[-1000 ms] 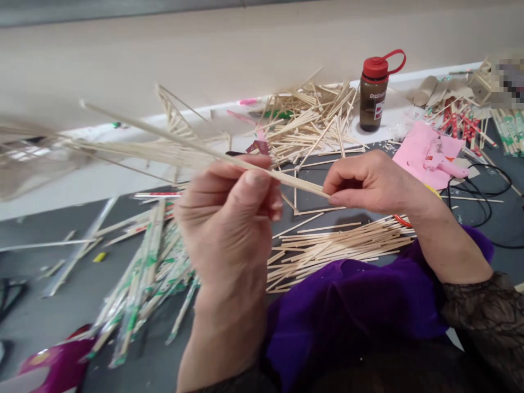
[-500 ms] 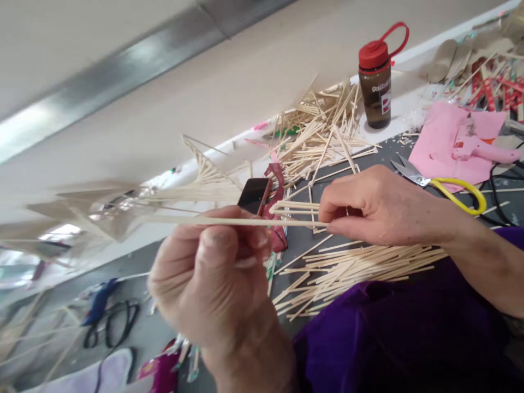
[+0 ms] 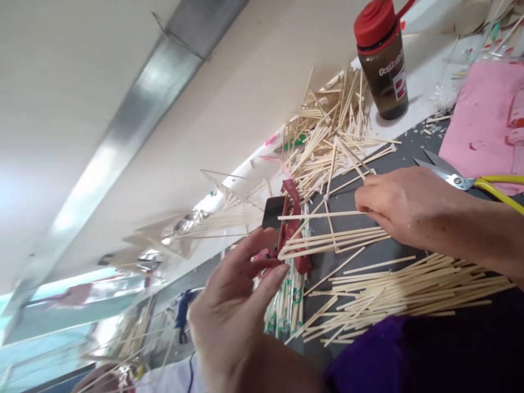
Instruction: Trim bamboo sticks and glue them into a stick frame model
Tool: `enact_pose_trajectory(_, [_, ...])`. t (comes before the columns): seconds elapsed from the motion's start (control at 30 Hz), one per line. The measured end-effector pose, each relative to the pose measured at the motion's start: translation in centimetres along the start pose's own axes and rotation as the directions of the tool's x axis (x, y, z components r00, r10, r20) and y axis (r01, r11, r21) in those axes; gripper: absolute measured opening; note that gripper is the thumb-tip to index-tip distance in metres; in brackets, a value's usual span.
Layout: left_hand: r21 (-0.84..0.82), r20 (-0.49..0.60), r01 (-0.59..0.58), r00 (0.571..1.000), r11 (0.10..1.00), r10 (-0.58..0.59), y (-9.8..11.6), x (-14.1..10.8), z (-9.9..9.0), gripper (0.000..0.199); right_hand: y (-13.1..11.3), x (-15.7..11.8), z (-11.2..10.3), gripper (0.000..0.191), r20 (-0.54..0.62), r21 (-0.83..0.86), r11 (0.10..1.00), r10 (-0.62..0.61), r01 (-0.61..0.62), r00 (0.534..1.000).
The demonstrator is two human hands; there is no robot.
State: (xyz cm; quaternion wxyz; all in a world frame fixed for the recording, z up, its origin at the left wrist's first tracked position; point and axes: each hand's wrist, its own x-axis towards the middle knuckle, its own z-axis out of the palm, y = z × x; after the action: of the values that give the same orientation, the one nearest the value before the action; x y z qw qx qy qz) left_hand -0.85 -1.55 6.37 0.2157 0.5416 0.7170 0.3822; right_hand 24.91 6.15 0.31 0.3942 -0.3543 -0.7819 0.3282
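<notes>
My right hand (image 3: 405, 204) is closed around several thin wooden sticks (image 3: 331, 238), which point left from it. One stick (image 3: 319, 216) sits apart above the bunch in the same grip. My left hand (image 3: 241, 295) has its thumb and fingers apart, close to the left ends of the bunch; I cannot tell whether they touch. Below my right hand, a spread pile of loose sticks (image 3: 393, 295) lies on the dark table. Joined sticks forming a frame (image 3: 326, 197) rest behind the held bunch.
A phone (image 3: 273, 212) and a dark red strap (image 3: 292, 218) lie beyond my left hand, with green-marked stick packets (image 3: 292, 297) nearer. Further back are a heap of sticks (image 3: 323, 147) and a red-capped bottle (image 3: 382, 65). Yellow-handled scissors (image 3: 462, 181) and a pink sheet (image 3: 475, 114) are at right.
The long stick that stretched across my left fingers now extends from my right hand alone. My left hand has let go and its fingers have parted. The view has tilted and shifted.
</notes>
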Motion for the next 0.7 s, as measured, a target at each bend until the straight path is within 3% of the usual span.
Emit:
enact_pose_trajectory(0.07, [-0.058,0.032,-0.011,0.999,0.998,0.013,-0.2,0.1,0.3,0.05,-0.3,0.3,-0.1,0.021,0.087,-0.117,0.992,0.049,-0.038,0.995])
enact_pose_trajectory(0.13, [-0.105,0.052,-0.004,0.999,0.994,0.009,-0.2,0.0,0.6,0.051,-1.4,1.0,-0.3,0.021,0.209,-0.231,0.965,0.176,-0.127,0.962])
enact_pose_trajectory(0.17, [-0.125,0.061,0.007,0.998,0.992,0.001,-0.2,-0.1,0.7,0.052,-2.2,1.5,-0.4,0.021,0.275,-0.283,0.941,0.265,-0.185,0.924])
enact_pose_trajectory(0.23, [-0.16,0.05,-0.001,0.999,0.987,0.009,-0.2,-0.2,0.8,0.051,-3.8,2.6,-0.7,0.02,0.41,-0.411,0.871,0.44,-0.269,0.799])
enact_pose_trajectory(0.27, [-0.177,0.039,-0.015,0.999,0.984,0.022,-0.3,-0.2,0.8,0.05,-4.5,3.0,-0.9,0.017,0.456,-0.464,0.842,0.495,-0.277,0.74])
enact_pose_trajectory(0.33, [-0.197,0.012,-0.05,0.999,0.979,0.053,-0.5,-0.2,0.9,0.049,-5.5,3.6,-1.3,0.015,0.51,-0.519,0.816,0.534,-0.254,0.674])
enact_pose_trajectory(0.47, [-0.207,0.033,-0.038,0.998,0.978,0.046,-0.7,0.0,1.1,0.048,-5.5,3.6,-1.5,0.021,0.539,-0.506,0.816,0.551,-0.279,0.637])
enact_pose_trajectory(0.7, [-0.251,0.079,-0.025,0.996,0.968,0.046,-0.7,0.3,1.5,0.042,-5.2,3.2,-1.4,0.019,0.541,-0.439,0.824,0.56,-0.358,0.627])
